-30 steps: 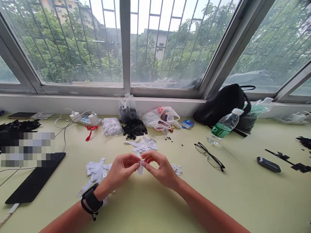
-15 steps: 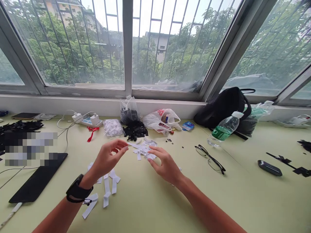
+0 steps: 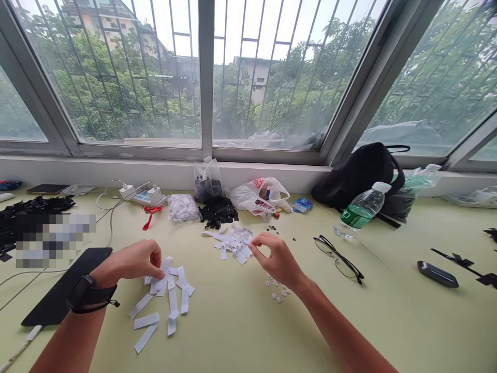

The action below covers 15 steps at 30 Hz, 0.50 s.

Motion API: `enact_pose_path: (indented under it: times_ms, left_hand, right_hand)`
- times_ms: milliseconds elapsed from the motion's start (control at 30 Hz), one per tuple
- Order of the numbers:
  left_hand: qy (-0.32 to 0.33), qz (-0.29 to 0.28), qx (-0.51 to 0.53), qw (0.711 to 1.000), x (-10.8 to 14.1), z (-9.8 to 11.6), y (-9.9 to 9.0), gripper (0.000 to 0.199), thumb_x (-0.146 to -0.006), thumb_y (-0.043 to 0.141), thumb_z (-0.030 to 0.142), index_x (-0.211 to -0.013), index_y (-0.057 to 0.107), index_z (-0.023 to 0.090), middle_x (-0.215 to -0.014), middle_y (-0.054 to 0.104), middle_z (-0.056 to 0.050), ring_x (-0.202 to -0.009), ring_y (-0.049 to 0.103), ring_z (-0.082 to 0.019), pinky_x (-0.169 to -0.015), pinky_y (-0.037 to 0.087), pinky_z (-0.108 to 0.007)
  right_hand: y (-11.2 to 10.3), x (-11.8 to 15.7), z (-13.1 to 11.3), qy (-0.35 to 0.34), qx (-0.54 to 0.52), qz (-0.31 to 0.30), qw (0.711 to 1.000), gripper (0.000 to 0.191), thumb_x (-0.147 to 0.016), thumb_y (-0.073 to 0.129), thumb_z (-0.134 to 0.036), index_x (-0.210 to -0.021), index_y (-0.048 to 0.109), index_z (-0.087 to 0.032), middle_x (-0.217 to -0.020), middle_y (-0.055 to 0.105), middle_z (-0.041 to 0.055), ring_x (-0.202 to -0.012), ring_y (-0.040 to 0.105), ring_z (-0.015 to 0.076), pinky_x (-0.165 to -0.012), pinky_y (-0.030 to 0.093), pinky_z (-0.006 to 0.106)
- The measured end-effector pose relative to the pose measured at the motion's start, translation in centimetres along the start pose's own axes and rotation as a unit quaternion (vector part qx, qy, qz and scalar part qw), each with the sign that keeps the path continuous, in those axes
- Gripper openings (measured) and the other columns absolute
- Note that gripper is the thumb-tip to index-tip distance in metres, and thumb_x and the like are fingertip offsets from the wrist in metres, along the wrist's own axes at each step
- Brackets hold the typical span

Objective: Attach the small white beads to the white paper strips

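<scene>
My left hand (image 3: 142, 263) is closed, its fingertips pressed down on the white strips (image 3: 172, 298) spread at the left; what lies between them is too small to tell. My right hand (image 3: 274, 256) has thumb and index finger pinched together at the right edge of a pile of white strips (image 3: 235, 242); whether it grips a strip is unclear. Small white round pieces (image 3: 278, 299) lie on the table beneath my right wrist.
Behind the pile are black pieces (image 3: 219, 211), a bag of white pieces (image 3: 184, 208) and a plastic bag (image 3: 258, 197). Glasses (image 3: 339, 259), a bottle (image 3: 361, 210) and a black case (image 3: 438, 274) stand or lie right. A black flat device (image 3: 68, 287) lies left.
My left hand has moved left and down from beside the pile to the spread strips. My right hand has shifted slightly right, its thumb and index finger now together. The view has shifted slightly.
</scene>
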State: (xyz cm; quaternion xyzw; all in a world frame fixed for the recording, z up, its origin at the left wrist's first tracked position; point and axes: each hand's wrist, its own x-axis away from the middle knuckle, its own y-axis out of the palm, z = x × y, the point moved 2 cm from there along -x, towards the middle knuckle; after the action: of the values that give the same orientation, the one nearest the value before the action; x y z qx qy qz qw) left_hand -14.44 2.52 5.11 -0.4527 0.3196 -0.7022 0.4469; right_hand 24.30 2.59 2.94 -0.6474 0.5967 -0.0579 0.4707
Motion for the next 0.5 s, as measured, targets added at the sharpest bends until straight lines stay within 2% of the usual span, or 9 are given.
enact_pose_path:
  times_ms: [133,267,400,500]
  left_hand:
    - [0.022,0.018,0.022,0.999,-0.4,-0.7,0.0,0.017,-0.068,0.070,0.036,-0.072,0.072,0.019,-0.074,0.071,-0.003,-0.068,0.061,-0.022,-0.057,0.037,-0.028]
    - [0.058,0.031,0.063,0.996,-0.4,-1.0,-0.3,0.021,-0.075,0.070,0.039,-0.071,0.072,0.018,-0.070,0.067,-0.002,-0.065,0.056,-0.018,-0.057,0.037,-0.027]
    - [0.151,0.086,0.124,0.977,0.0,1.5,-0.7,0.028,-0.085,0.068,0.044,-0.074,0.073,0.019,-0.068,0.061,0.001,-0.064,0.048,-0.015,-0.058,0.034,-0.025]
    - [0.200,0.114,0.180,0.956,0.0,4.1,-0.1,0.030,-0.088,0.069,0.046,-0.077,0.074,0.019,-0.067,0.061,0.001,-0.064,0.047,-0.014,-0.059,0.034,-0.025]
  right_hand:
    - [-0.4,-0.1,-0.1,0.013,-0.005,-0.026,1.000,0.020,-0.097,0.061,-0.030,-0.082,0.071,-0.021,-0.083,0.070,0.0044,-0.077,0.064,0.0206,-0.061,0.043,0.029]
    - [-1.5,-0.3,0.3,0.027,-0.028,-0.083,0.996,0.019,-0.094,0.064,-0.031,-0.082,0.073,-0.021,-0.083,0.071,0.0033,-0.075,0.063,0.0182,-0.066,0.047,0.029]
    - [-3.0,-0.4,1.9,0.069,-0.042,-0.175,0.981,0.019,-0.089,0.067,-0.033,-0.079,0.076,-0.020,-0.078,0.070,0.0031,-0.070,0.059,0.0174,-0.065,0.046,0.028]
    - [-4.1,-0.3,3.3,0.100,-0.036,-0.238,0.965,0.016,-0.085,0.069,-0.031,-0.078,0.077,-0.019,-0.076,0.069,0.0034,-0.069,0.058,0.0173,-0.063,0.044,0.027]
